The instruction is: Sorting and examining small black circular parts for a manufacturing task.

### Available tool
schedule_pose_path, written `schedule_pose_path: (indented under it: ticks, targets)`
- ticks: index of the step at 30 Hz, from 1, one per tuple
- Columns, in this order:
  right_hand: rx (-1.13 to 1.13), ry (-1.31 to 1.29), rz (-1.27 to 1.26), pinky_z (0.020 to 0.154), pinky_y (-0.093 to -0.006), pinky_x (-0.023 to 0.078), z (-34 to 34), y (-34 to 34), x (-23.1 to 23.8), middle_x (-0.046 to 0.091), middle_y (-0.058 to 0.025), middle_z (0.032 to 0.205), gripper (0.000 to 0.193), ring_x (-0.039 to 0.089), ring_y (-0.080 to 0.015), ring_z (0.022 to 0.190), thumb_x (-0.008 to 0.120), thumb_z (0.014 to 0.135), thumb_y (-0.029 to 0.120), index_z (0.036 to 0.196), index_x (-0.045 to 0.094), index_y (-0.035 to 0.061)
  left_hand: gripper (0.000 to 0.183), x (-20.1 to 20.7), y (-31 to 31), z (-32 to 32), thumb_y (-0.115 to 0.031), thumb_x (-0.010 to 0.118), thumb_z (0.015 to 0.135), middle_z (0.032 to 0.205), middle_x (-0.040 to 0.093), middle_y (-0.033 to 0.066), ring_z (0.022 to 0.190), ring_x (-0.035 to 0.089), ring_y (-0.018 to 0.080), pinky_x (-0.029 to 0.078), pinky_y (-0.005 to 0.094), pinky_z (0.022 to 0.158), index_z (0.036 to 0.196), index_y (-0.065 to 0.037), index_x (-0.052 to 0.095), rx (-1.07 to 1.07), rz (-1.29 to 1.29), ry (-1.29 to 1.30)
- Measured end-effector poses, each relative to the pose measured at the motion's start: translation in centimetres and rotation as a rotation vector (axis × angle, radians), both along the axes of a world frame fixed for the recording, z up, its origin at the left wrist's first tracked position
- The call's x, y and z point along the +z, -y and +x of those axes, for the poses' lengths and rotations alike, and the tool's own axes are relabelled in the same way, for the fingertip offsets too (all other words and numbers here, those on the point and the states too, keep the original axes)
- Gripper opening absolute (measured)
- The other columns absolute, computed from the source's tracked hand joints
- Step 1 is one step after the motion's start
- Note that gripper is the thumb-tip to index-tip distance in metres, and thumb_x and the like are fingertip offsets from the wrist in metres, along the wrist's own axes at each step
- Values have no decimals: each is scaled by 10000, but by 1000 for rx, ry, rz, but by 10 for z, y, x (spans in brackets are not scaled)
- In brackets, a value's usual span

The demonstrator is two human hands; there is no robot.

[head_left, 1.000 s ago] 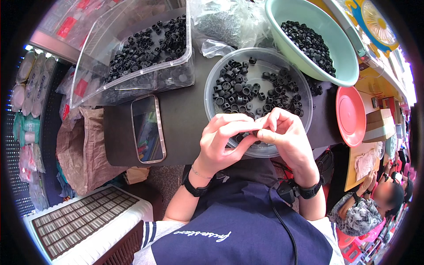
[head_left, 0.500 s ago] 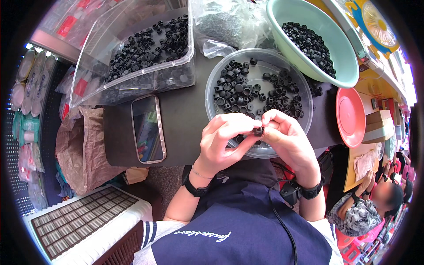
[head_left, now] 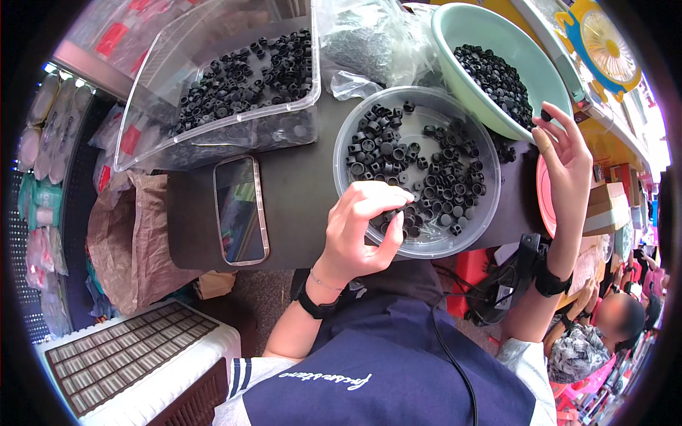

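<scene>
My left hand (head_left: 359, 227) is over the near left side of a round clear tub (head_left: 342, 135), thumb and fingertips pinched around a small black plastic part (head_left: 390, 213) that is mostly hidden. Several black ring-shaped parts (head_left: 387, 149) lie loose in that tub. Off to the right, my right hand (head_left: 566, 156) is raised at the near rim of a pale green basin (head_left: 547, 78). Between its thumb and fingertips is a small black cap (head_left: 545, 115). A heap of similar black caps (head_left: 492, 78) fills the basin's bottom.
A large clear bin (head_left: 213, 121) of black parts stands far left. A phone (head_left: 240, 209) lies on the dark table (head_left: 298, 213). Behind the tub is a clear plastic bag (head_left: 369, 42). A red plate (head_left: 545, 195) is partly behind my right arm. Another person (head_left: 582, 348) sits at right.
My right hand has left my left hand and swung right and away to the green basin, where it pinches a black cap. The left hand has stayed nearly in place.
</scene>
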State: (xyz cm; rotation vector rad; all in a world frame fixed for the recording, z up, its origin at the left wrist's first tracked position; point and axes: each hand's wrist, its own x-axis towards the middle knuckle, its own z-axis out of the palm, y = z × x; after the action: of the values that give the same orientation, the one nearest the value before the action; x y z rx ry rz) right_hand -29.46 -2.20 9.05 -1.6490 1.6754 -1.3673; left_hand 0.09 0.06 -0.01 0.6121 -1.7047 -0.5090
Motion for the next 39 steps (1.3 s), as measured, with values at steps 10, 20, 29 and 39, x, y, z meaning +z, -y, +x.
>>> schedule_pose_path:
  ticks: [10, 20, 29, 39]
  targets:
    - [166, -514, 182, 837, -352, 531, 46, -11, -4, 689, -104, 999, 207, 677, -249, 893, 704, 813, 11, 1019, 690, 21, 337, 0, 1, 0, 141, 638, 774, 944, 711, 170, 870, 675, 261, 548, 357, 812, 1058, -4, 531, 16, 2, 2]
    - [222, -628, 199, 845, -410, 526, 66, -7, -35, 647, -121, 970, 160, 657, -327, 947, 672, 853, 55, 1011, 685, 36, 327, 0, 2, 0, 142, 639, 778, 928, 709, 170, 854, 687, 257, 560, 346, 795, 1058, 4, 540, 7, 4, 15]
    - [257, -725, 173, 862, -413, 513, 78, -9, -49, 629, -95, 1007, 170, 643, -312, 967, 684, 875, 105, 1037, 686, 55, 314, 1, 2, -1, 151, 638, 773, 921, 707, 165, 838, 689, 254, 566, 329, 761, 1041, 9, 558, 8, 11, 19]
    - [241, -765, 138, 896, -421, 484, 81, -5, -53, 620, -105, 997, 205, 610, -310, 1009, 691, 832, 72, 1034, 654, 69, 283, 0, 2, -2, 153, 631, 776, 914, 706, 155, 821, 691, 247, 568, 329, 748, 1010, 4, 576, 19, 5, 12]
